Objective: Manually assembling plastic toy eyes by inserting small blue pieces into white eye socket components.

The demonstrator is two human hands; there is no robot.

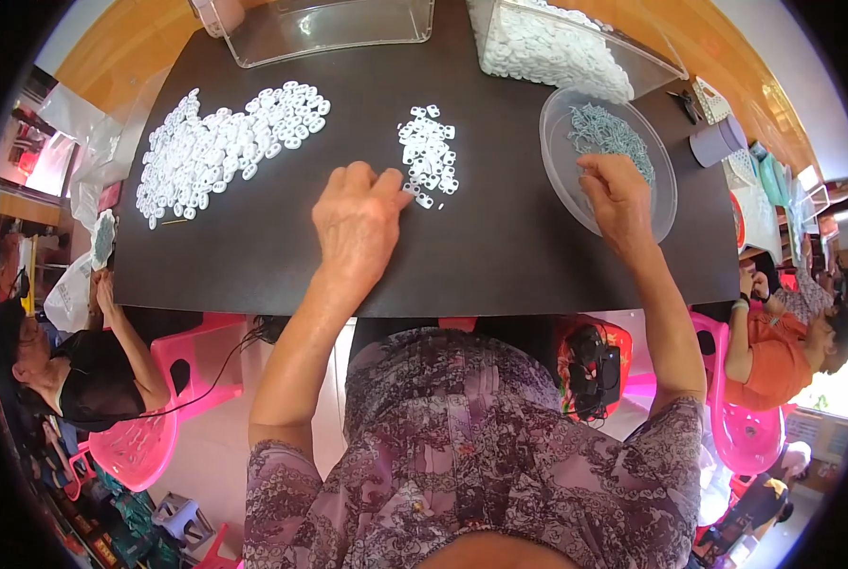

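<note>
While the small white pile (pixel 428 156) is running top-to-bottom at upper centre, the curled left hand (pixel 356 213) is hovering nearer; the curled right hand (pixel 618 197) is hovering over the bowl (pixel 559 159); whether either is grasping, I cannot tell.

Before me I note a loose, partly overlapping cluster of small white plastic pieces with holes (pixel 428 150). To my right, thin grey-green pieces (pixel 611 135) lie tangled in the far part of a round, clear plastic tray (pixel 563 178).
</note>
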